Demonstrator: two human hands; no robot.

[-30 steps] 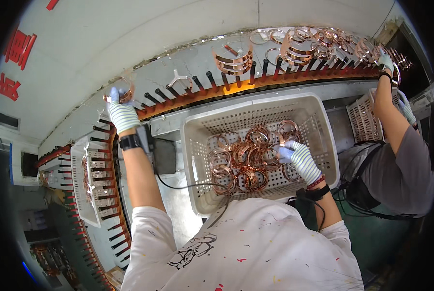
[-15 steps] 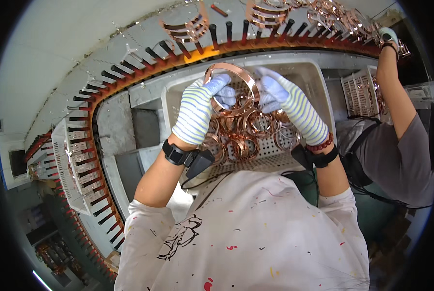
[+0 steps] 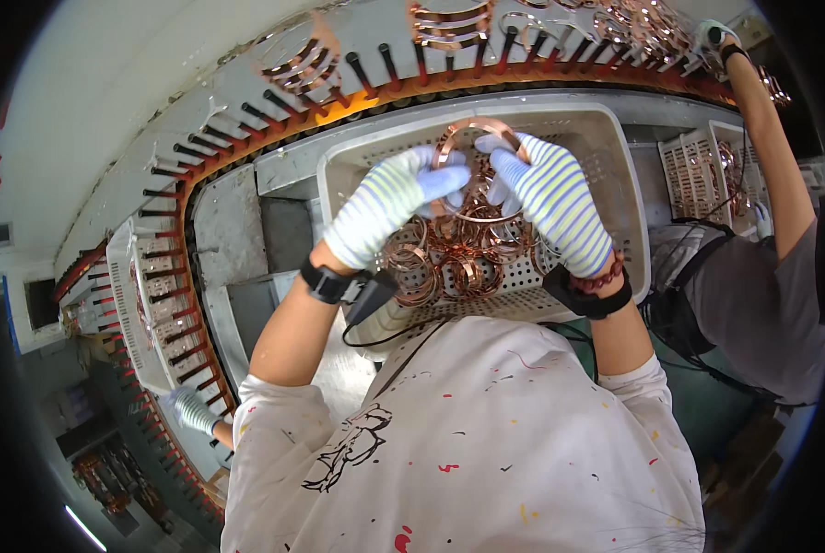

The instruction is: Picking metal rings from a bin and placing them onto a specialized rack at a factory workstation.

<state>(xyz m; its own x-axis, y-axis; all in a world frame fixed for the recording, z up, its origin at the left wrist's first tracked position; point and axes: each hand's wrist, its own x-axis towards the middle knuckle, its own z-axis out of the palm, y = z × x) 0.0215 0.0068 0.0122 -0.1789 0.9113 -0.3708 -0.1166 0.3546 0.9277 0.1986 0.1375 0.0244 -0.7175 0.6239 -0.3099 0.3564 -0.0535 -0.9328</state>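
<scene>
In front of me, above the crate, I hold a shiny copper-coloured ring [image 3: 474,125] between both hands. My left hand [image 3: 396,201], in a striped glove, is closed on the ring's left side. Opposite it, my right hand [image 3: 554,195], gloved alike, has its fingers closed on the right side. Below the hands, a loose heap of similar copper rings [image 3: 468,276] lies in a pale perforated plastic crate [image 3: 641,221]. My fingers hide parts of the held ring's sides.
A curved conveyor [image 3: 184,207] with upright black-tipped red rods runs around the crate's far and left sides. Stacked copper bands [image 3: 451,26] hang beyond it. At right, a co-worker's arm [image 3: 772,138] reaches over another white crate [image 3: 693,184]. Another gloved hand [image 3: 191,410] shows at lower left.
The ring has moved right and tilted, and my right hand, earlier beside its edge, now grips it. The conveyor rods have shifted left. Another person's gloved hand has come into view at lower left.
</scene>
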